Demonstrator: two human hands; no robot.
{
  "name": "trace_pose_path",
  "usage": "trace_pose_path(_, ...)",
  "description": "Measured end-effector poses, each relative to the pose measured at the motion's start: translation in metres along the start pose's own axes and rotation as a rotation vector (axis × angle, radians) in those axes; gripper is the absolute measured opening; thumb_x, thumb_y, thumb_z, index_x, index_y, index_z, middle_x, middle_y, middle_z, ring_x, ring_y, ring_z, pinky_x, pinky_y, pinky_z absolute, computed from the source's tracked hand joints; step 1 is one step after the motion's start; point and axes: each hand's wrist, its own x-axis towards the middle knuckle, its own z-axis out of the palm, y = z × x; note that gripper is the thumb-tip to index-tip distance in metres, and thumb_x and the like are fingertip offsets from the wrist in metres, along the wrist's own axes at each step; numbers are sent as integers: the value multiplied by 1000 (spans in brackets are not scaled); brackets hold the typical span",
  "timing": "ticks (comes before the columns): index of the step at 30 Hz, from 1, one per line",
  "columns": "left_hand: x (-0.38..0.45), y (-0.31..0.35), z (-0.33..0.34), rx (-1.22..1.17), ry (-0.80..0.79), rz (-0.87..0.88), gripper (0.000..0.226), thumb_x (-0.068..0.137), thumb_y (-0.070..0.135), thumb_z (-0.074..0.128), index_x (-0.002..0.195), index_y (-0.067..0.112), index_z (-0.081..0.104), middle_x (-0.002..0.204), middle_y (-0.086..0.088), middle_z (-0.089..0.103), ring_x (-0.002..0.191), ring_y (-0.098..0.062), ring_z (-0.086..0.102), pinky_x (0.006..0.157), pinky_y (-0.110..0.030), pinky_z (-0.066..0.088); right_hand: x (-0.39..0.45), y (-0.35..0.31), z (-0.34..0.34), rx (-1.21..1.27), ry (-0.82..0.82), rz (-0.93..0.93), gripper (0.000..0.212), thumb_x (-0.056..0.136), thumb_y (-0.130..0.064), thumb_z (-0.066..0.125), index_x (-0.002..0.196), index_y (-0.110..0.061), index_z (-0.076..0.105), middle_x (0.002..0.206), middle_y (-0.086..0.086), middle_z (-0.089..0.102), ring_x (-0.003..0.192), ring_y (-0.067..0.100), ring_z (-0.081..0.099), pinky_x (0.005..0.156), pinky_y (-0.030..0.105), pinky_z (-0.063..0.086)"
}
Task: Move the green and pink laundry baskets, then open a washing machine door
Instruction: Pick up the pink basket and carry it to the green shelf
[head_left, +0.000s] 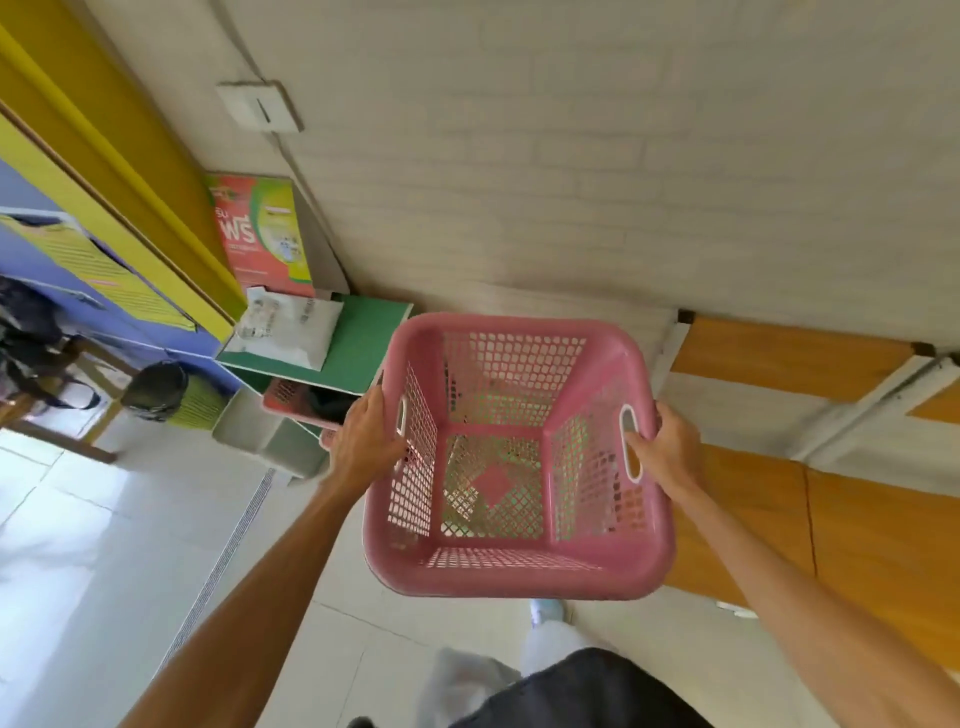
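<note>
An empty pink laundry basket (514, 571) with lattice walls is held up in front of me, above the floor. My left hand (366, 436) grips its left rim by the handle slot. My right hand (667, 447) grips the right rim, with fingers through the white-edged handle slot. Green shows through the basket's lattice bottom; I cannot tell whether that is the green basket. No washing machine door is in view.
A green-topped table (363, 338) stands against the white brick wall, with a white packet (285, 332) on it. Another pink basket (306, 405) sits under it. A wooden bench (831, 499) runs along the right. A bin (171, 392) and a floor drain (228, 561) lie left.
</note>
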Motion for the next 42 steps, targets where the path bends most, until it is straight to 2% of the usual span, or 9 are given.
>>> trace_pose_path(4,55,-7,11,14,-58,107,44,71,26,77,94,22,39,86,4,49,77,-22,54,64,-45,55,4,5,11,-39,33,100,17,79,-22,75,92,-21,64,76,-6,65,63,7,62,51,24,49)
trace_pose_path(13,151,-18,31,-59,-214,257,44,74,18,75,96,24,37,83,4,51,71,-19,58,61,-46,59,-5,-15,41,6,127,288,20,81,-19,75,97,-19,62,78,-8,65,70,14,65,56,26,46)
trace_pose_path(20,182,-36,33,-136,-238,262,43,71,8,65,94,25,33,88,2,49,79,-27,57,60,-49,56,4,-48,72,-138,196,338,16,87,-32,67,91,-17,62,74,0,65,62,17,60,49,26,40)
trace_pose_path(23,181,-44,47,-156,-279,261,46,74,3,63,106,19,34,99,-2,50,88,-31,58,66,-49,55,13,-35,81,-197,185,339,29,81,-42,62,95,-17,64,77,1,66,63,18,61,53,33,50)
trace_pose_path(26,184,-51,66,-160,-331,231,59,76,7,57,129,9,32,129,-18,49,110,-41,58,78,-55,57,15,-17,90,-280,144,404,31,82,-41,65,100,-16,64,81,1,66,64,20,63,55,39,56)
trace_pose_path(31,183,-54,83,-13,-386,248,81,89,8,52,156,-1,7,164,-23,13,150,-38,21,118,-52,31,17,-4,105,-410,98,499,38,84,-34,71,112,-12,59,98,8,66,77,26,64,58,34,51)
trace_pose_path(34,187,-61,99,79,-419,263,82,94,15,51,156,-3,0,165,-24,6,152,-39,14,121,-49,25,21,1,116,-418,85,501,42,86,-32,70,119,-10,56,102,10,65,83,29,65,62,40,56)
trace_pose_path(38,189,-74,127,138,-457,213,87,93,24,56,155,-1,2,164,-22,13,150,-40,21,117,-52,33,28,14,132,-429,43,490,43,86,-30,70,120,-8,54,100,10,65,81,28,65,62,39,56)
trace_pose_path(42,189,-83,164,97,-469,148,82,93,17,56,155,1,5,163,-20,18,149,-37,23,114,-54,35,38,28,146,-453,8,482,43,86,-29,72,118,-5,55,97,9,66,70,21,56,48,24,37)
